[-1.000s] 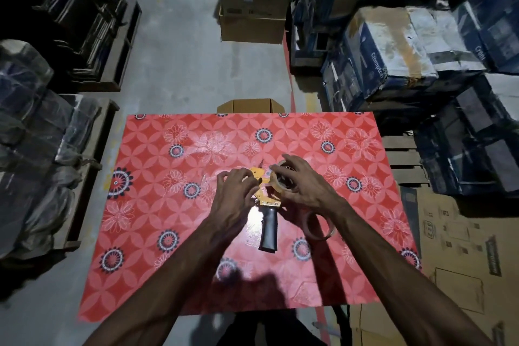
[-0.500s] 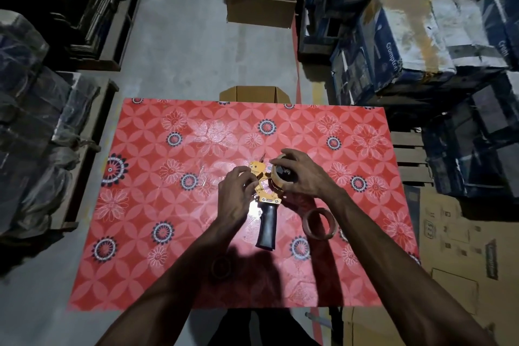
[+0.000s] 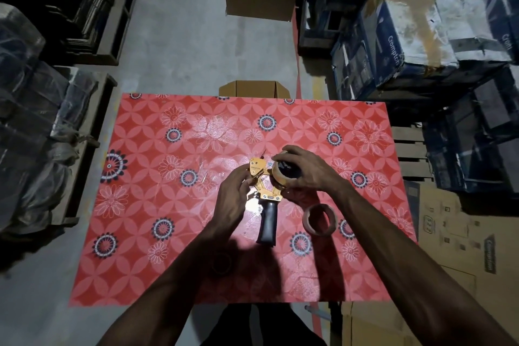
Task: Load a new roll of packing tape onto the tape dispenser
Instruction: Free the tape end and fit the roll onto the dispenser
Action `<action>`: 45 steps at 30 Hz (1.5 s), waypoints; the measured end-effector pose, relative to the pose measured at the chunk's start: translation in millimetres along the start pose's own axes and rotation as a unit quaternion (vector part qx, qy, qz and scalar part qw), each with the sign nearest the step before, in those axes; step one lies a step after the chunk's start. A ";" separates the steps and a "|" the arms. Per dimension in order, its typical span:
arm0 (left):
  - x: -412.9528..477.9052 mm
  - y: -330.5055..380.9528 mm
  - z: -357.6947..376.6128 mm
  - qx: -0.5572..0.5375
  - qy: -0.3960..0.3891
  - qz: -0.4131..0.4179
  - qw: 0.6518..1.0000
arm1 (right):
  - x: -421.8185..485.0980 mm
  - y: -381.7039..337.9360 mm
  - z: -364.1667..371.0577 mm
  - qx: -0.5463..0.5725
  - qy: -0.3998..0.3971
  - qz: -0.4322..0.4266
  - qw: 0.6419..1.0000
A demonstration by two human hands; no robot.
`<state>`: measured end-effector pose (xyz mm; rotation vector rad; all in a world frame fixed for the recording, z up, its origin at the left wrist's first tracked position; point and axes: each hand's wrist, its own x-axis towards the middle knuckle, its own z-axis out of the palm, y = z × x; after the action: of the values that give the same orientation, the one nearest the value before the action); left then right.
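Observation:
The tape dispenser (image 3: pixel 265 193) has an orange metal frame and a black handle that points toward me; it lies mid-table. My left hand (image 3: pixel 232 197) pinches the frame's left side. A brown tape roll (image 3: pixel 278 174) sits at the dispenser's hub on the right, and my right hand (image 3: pixel 304 170) is closed over it from above and the right. Part of that roll is hidden under my fingers. A second ring, a brown roll or bare core (image 3: pixel 319 219), lies flat on the table just right of the handle, below my right wrist.
The table (image 3: pixel 174 205) has a red flowered cover. An open cardboard box (image 3: pixel 253 88) stands behind its far edge. Stacked blue cartons (image 3: pixel 415 36) crowd the right side, flat cardboard (image 3: pixel 449 247) lies at lower right, and wrapped bundles on pallets (image 3: pixel 31 121) fill the left.
The view has shifted a little, so table and hands sit lower in frame. My right hand stays on the tape roll at the hub, and the loose ring shows fully now.

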<state>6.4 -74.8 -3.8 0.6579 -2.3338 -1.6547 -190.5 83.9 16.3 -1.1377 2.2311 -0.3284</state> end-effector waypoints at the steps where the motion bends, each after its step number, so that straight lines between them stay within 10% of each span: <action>1: -0.9 2.5 -2.6 -0.005 0.002 0.005 1.000 | 0.3 1.0 0.3 -0.003 -0.002 -0.003 1.000; 45: -8.5 -32.0 -21.8 0.102 -0.081 0.049 0.990 | -1.5 -26.9 4.3 -0.083 0.039 0.034 0.995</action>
<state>30.4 -97.8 -25.3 0.4513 -2.6301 -1.4910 -169.7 69.2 26.1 -1.1471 2.3960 -0.1641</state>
